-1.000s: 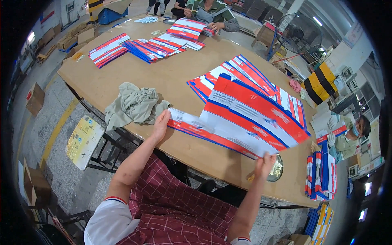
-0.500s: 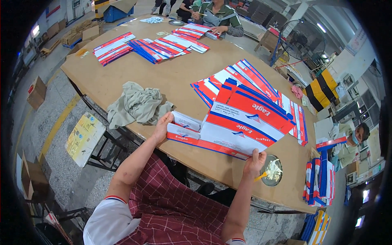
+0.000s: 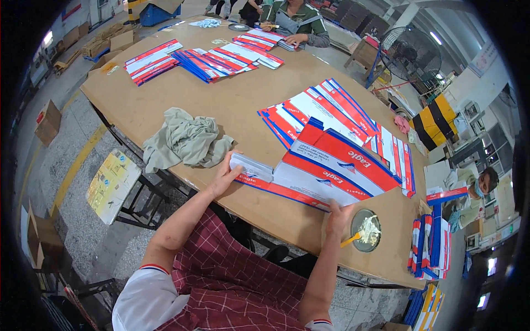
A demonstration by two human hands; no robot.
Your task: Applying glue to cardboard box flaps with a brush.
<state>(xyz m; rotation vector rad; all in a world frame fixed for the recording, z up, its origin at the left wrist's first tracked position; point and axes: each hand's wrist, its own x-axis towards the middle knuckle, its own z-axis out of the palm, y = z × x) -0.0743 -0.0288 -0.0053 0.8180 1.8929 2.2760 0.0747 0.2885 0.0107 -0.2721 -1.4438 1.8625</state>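
A red, white and blue printed carton blank [image 3: 331, 171] spans the space between my hands, tilted over the near edge of the table [image 3: 221, 94]. My left hand [image 3: 223, 177] is closed on its narrow left end. At the lower right edge, my right hand [image 3: 338, 214] grips the blank between thumb and fingers; the fingers behind it are partly hidden. Just right of that hand is a round dish [image 3: 366, 230] of whitish paste, with a yellow-handled spreader [image 3: 351, 239] resting in it. Beyond the blank, more flat blanks [image 3: 323, 107] lie fanned out.
A crumpled grey-green cloth [image 3: 187, 138] lies left of my left hand. Another batch of blanks [image 3: 212, 63] covers the far side, where a co-worker [image 3: 298, 25] sits. A second person [image 3: 475, 190] is at the right, near stacked cartons [image 3: 432, 245]. A stool [image 3: 115, 185] stands at left.
The blank has tipped lower and its upper panels have folded toward me. My right hand has shifted slightly left along its lower edge, and my left hand has dropped a little.
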